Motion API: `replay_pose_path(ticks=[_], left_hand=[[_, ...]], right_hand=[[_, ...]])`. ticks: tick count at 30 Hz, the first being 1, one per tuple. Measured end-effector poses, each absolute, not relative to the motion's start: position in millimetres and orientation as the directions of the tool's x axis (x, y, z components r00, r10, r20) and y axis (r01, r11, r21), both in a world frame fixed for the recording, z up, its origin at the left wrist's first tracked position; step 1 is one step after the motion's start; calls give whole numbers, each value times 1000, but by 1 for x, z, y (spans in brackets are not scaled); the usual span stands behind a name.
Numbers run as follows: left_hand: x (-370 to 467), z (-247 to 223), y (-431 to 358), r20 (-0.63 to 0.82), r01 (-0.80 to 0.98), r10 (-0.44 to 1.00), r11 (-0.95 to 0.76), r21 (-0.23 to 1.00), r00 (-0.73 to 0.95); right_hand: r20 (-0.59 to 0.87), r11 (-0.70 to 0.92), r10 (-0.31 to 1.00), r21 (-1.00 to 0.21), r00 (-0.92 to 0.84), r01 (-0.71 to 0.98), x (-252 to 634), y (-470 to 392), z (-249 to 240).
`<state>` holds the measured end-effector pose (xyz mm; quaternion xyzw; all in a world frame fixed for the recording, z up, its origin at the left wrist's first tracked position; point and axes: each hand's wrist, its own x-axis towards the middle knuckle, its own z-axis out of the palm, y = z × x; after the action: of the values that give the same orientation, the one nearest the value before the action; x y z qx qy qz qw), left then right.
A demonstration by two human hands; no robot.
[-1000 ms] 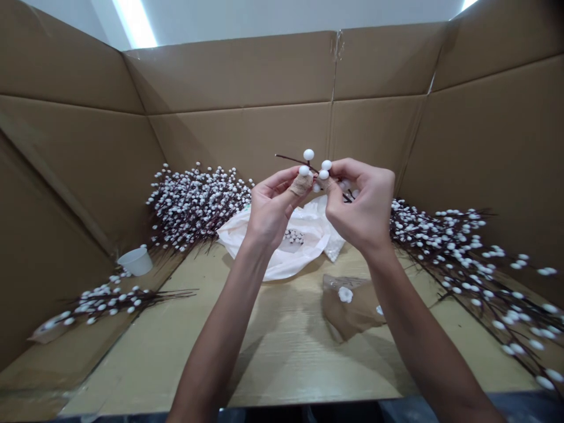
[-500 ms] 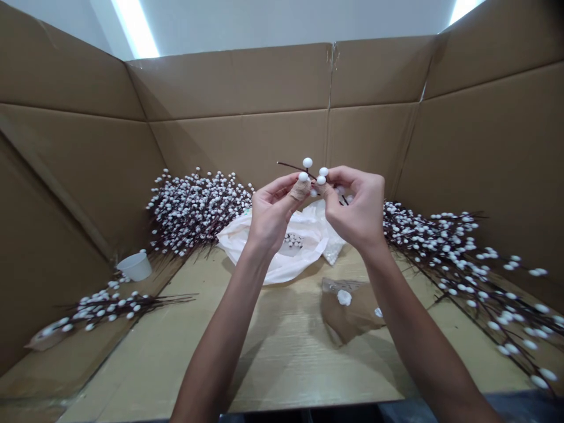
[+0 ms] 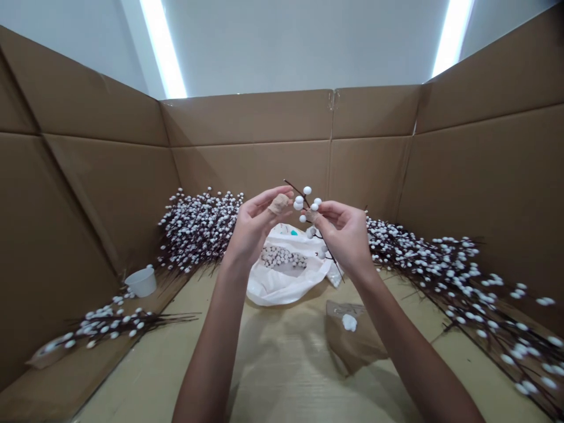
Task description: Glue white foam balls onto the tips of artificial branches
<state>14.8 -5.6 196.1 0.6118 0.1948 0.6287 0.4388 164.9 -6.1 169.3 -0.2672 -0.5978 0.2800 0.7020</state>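
The right hand [image 3: 348, 235] pinches a white-berried sprig [image 3: 311, 232] partway along its stem, thumb against fingers, probably to leave the upper berries exposed; the left hand [image 3: 251, 226] curls loosely beside that end, whether holding anything I cannot tell. Below both grips gapes a white bag [image 3: 282, 295]; its berries are presumably there for easy reach.

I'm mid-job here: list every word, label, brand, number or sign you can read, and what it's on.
No readable text anywhere in view.
Green mark on the white bag: too small and blurred to read, and possibly not lettering.
White-berry stem, white cup, cardboard walls: no lettering visible.
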Motion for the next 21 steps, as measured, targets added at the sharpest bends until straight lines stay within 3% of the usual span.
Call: replay_pose_path(ticks=[15,21], left_hand=[[37,198,-19,563,-413,824,-533,738,-56],[41,196,-15,560,-406,817,-561,721,-134]], right_hand=[[741,745,658,-666,134,31,149,-13,162],[795,770,594,-605,120,203,147,-15,160]])
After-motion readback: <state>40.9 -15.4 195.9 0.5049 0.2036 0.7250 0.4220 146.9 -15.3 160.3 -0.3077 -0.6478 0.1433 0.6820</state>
